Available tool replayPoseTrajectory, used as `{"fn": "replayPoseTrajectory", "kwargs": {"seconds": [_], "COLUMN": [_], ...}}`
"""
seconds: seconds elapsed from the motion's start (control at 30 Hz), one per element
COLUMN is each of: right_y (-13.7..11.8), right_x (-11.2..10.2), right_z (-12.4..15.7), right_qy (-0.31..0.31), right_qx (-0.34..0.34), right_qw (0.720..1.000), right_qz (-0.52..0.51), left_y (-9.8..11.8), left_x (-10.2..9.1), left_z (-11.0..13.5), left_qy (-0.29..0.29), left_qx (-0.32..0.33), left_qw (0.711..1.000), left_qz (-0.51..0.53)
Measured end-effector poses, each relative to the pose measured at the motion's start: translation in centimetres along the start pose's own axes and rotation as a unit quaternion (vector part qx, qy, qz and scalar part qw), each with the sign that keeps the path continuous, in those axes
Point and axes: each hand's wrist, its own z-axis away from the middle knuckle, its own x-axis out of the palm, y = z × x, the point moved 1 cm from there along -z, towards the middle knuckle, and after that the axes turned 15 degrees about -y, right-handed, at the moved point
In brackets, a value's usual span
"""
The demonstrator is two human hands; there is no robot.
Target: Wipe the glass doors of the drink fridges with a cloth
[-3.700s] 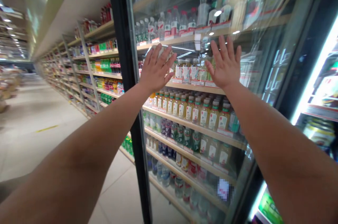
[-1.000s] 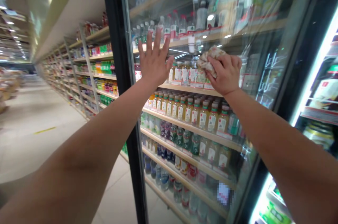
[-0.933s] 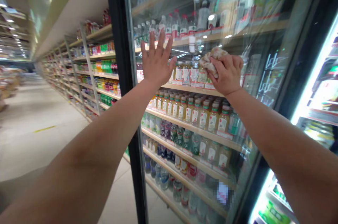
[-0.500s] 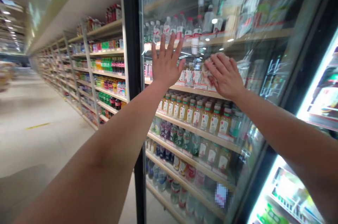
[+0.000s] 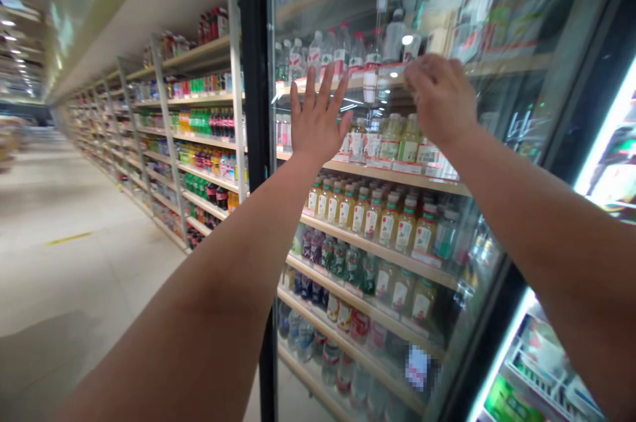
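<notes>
A glass cooler door [image 5: 368,210] with a black frame stands swung open before me. My left hand [image 5: 318,120] lies flat on the glass near the frame, fingers spread, holding nothing. Higher and to the right, my right hand [image 5: 444,97] is closed against the pane, fingers bunched and blurred. The pale crumpled cloth that showed under this hand a moment earlier is now almost wholly hidden by the fingers. Through the glass appear shelves of bottles, among them yellow drink bottles [image 5: 387,220] below both hands.
Long drink shelves [image 5: 201,137] run down the left side beside a pale floor [image 5: 114,263]. The black door frame [image 5: 258,77] stands upright at centre-left. Lit cooler shelves [image 5: 541,362] show at the lower right. A small pixelated patch sits low on the door.
My right hand has moved up and slightly right across the glass, its fingers bunching around the cloth. My left hand stays spread on the pane. The door has shifted slightly right in view.
</notes>
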Motion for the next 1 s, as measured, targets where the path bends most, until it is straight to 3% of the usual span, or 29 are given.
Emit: {"fn": "replayPoseTrajectory", "kwargs": {"seconds": [0.03, 0.1, 0.2, 0.3, 0.47, 0.53, 0.63, 0.77, 0.83, 0.9, 0.97, 1.0], "right_y": [0.9, 1.6, -0.3, -2.2, -0.8, -0.6, -2.2, -2.8, -1.1, 0.5, 0.6, 0.1], "right_x": [-0.6, -0.2, 2.7, 4.9, 4.3, 4.2, 4.9, 5.6, 5.5, 5.3, 5.3, 5.3], "right_z": [-0.4, -0.3, 2.0, 4.4, 3.4, 2.9, 3.5, 3.4, 1.9, 0.6, 0.3, 0.6], "right_qy": [0.030, 0.050, 0.032, 0.045, -0.001, 0.017, 0.049, 0.007, 0.018, 0.052, 0.074, 0.068], "right_qx": [0.034, 0.022, -0.069, -0.080, -0.081, -0.062, -0.041, -0.114, -0.084, -0.004, 0.037, 0.026], "right_qw": [0.999, 0.999, 0.996, 0.991, 0.991, 0.993, 0.992, 0.987, 0.989, 0.988, 0.987, 0.989], "right_qz": [0.003, 0.001, -0.043, -0.094, -0.102, -0.099, -0.108, -0.112, -0.123, -0.142, -0.141, -0.131], "left_y": [-0.1, -0.1, 0.1, 0.3, 0.3, 0.2, 0.3, 0.4, 0.5, 0.5, 0.6, 0.7], "left_x": [0.1, 0.1, -0.1, -0.2, -0.2, -0.2, -0.3, -0.4, -0.4, -0.5, -0.5, -0.5], "left_z": [0.0, 0.1, 0.1, 0.1, 0.0, 0.0, 0.2, 0.2, 0.3, 0.4, 0.5, 0.6], "left_qy": [0.003, 0.008, 0.011, 0.008, -0.011, -0.011, -0.004, -0.012, -0.009, 0.006, 0.016, 0.014], "left_qx": [0.005, 0.017, 0.025, 0.021, -0.003, 0.006, 0.011, -0.003, 0.002, 0.000, 0.000, 0.004], "left_qw": [1.000, 1.000, 0.999, 0.999, 1.000, 1.000, 1.000, 1.000, 1.000, 1.000, 1.000, 1.000], "left_qz": [0.007, 0.025, 0.040, 0.033, 0.007, 0.021, 0.020, 0.003, 0.007, 0.004, -0.006, -0.010]}}
